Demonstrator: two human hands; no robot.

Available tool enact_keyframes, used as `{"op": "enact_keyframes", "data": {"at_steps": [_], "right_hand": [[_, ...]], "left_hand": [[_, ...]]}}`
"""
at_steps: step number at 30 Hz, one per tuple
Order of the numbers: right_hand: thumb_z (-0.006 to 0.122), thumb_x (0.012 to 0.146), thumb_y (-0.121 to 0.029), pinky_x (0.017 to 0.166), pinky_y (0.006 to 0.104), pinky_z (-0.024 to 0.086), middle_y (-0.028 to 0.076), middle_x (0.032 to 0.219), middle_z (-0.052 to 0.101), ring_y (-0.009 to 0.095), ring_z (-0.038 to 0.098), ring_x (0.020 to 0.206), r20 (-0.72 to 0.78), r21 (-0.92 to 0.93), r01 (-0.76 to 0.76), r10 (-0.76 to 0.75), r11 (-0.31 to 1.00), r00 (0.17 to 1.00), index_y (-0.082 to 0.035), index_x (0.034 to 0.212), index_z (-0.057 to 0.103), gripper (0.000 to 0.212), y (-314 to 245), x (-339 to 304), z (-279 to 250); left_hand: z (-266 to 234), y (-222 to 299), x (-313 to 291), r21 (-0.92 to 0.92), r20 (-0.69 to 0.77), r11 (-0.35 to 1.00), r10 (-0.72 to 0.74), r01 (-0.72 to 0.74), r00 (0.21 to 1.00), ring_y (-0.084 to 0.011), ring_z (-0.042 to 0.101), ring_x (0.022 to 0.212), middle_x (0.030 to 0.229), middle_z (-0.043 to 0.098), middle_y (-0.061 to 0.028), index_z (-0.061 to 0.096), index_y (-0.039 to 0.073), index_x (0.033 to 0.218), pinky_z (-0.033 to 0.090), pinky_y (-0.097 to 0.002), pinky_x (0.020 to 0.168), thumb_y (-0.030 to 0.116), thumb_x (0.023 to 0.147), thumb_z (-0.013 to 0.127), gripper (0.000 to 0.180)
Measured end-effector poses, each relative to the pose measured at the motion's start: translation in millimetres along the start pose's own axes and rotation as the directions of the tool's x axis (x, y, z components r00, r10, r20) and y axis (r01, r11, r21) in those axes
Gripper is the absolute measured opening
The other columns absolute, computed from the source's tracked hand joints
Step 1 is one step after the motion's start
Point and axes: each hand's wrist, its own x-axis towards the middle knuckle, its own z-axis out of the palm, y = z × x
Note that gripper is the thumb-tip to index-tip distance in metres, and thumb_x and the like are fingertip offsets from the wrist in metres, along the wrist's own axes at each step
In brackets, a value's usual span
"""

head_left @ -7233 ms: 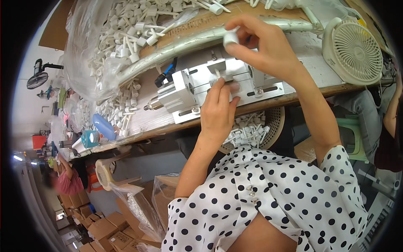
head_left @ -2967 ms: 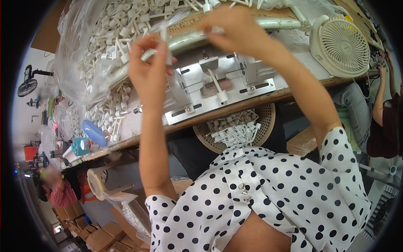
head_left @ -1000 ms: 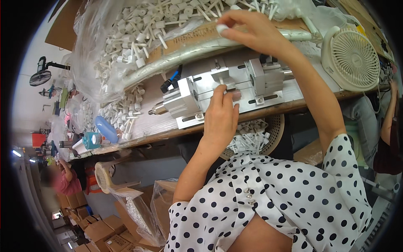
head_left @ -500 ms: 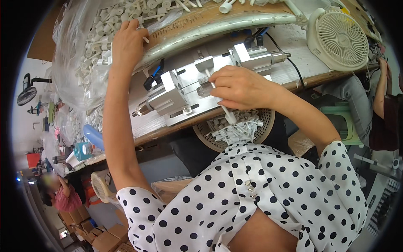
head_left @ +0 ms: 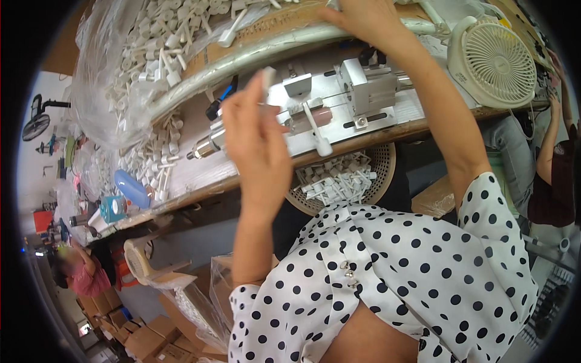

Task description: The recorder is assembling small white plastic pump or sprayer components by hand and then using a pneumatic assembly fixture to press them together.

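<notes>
My left hand (head_left: 257, 124) is raised in front of the metal fixture (head_left: 363, 88), its fingers closed on a small white plastic part (head_left: 268, 77). Another white stemmed part (head_left: 318, 130) rests in the middle of the fixture, its round end hanging over the front edge, and no hand is on it. Over the far side of the bench my right hand (head_left: 369, 21) reaches to the upper edge of the view. Its fingers come together at a whitish part there, mostly cut off. Below the bench edge, a round basket (head_left: 387, 172) holds many similar white parts.
A heap of white parts (head_left: 163, 36) lies in clear plastic at the back left, behind a plastic-wrapped roll edge (head_left: 242, 63). A white fan (head_left: 493, 57) stands at the right. A blue object (head_left: 131, 189) lies on the left bench. Other people sit at both sides.
My left hand has come from the heap to the fixture with a white part. My right hand has let go of the part in the fixture and moved to the far side.
</notes>
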Motion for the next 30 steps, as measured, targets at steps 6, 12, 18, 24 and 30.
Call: {"op": "enact_keyframes", "data": {"at_steps": [6, 12, 18, 24, 30], "right_hand": [[0.059, 0.073, -0.022, 0.071, 0.0392, 0.046, 0.02, 0.084, 0.061, 0.034, 0.058, 0.082, 0.219, 0.294, -0.105, 0.04, 0.95, 0.975, 0.0, 0.085, 0.063, 0.025, -10.8, 3.7, -3.2], [0.06, 0.072, -0.021, 0.07, 0.0386, 0.046, 0.019, 0.084, 0.062, 0.033, 0.058, 0.081, 0.054, 0.498, 0.023, -0.058, 0.867, 0.997, -0.001, 0.09, 0.063, 0.027, -29.2, -23.0, -35.3], [0.066, 0.069, -0.017, 0.062, 0.0306, 0.047, 0.006, 0.075, 0.06, 0.02, 0.058, 0.064, -0.012, 0.605, 0.093, -0.107, 0.791, 0.994, -0.007, 0.084, 0.061, 0.019, -36.0, -58.7, -44.0], [0.069, 0.064, -0.012, 0.067, 0.0326, 0.046, 0.007, 0.078, 0.058, 0.023, 0.056, 0.08, -0.062, 0.685, 0.299, -0.356, 0.665, 0.932, -0.004, 0.083, 0.06, 0.022, -53.9, -89.0, -53.6], [0.067, 0.062, -0.012, 0.072, 0.0343, 0.044, 0.009, 0.072, 0.055, 0.024, 0.054, 0.079, 0.011, 0.588, 0.462, -0.578, 0.664, 0.816, -0.003, 0.07, 0.055, 0.016, -78.5, -98.0, -23.0]], "left_hand": [[26.1, -34.2, -42.6, 0.398, -0.007, 0.91, 0.133, -0.119, 0.991, -0.0234, 0.058, 0.076, 0.093, 0.057, -0.0122, 0.061, 0.001, 0.092, 0.049, -0.0304, 0.06, 0.006, 0.075, 0.066, 0.018], [34.9, -33.3, -41.4, 0.481, 0.149, 0.838, 0.214, -0.26, 0.966, -0.0308, 0.059, 0.087, 0.103, 0.057, -0.0159, 0.059, -0.003, 0.094, 0.048, -0.0338, 0.072, 0.007, 0.072, 0.068, 0.025], [28.6, -30.6, -33.3, 0.519, 0.243, 0.798, 0.207, -0.307, 0.948, -0.0297, 0.059, 0.084, 0.103, 0.057, -0.0146, 0.057, -0.002, 0.095, 0.048, -0.0345, 0.072, 0.012, 0.07, 0.071, 0.032], [1.5, -23.9, 71.5, 0.384, 0.137, 0.905, 0.139, -0.182, 0.981, -0.02, 0.057, 0.07, 0.078, 0.062, -0.0102, 0.063, 0.005, 0.091, 0.045, -0.0299, 0.063, 0.02, 0.077, 0.065, 0.021], [-8.2, -90.2, 167.5, 0.796, 0.245, 0.526, 0.171, -0.299, 0.954, -0.0293, 0.06, 0.075, 0.078, 0.063, -0.0151, 0.064, 0.007, 0.091, 0.046, -0.0353, 0.07, 0.03, 0.077, 0.06, 0.027]]}}
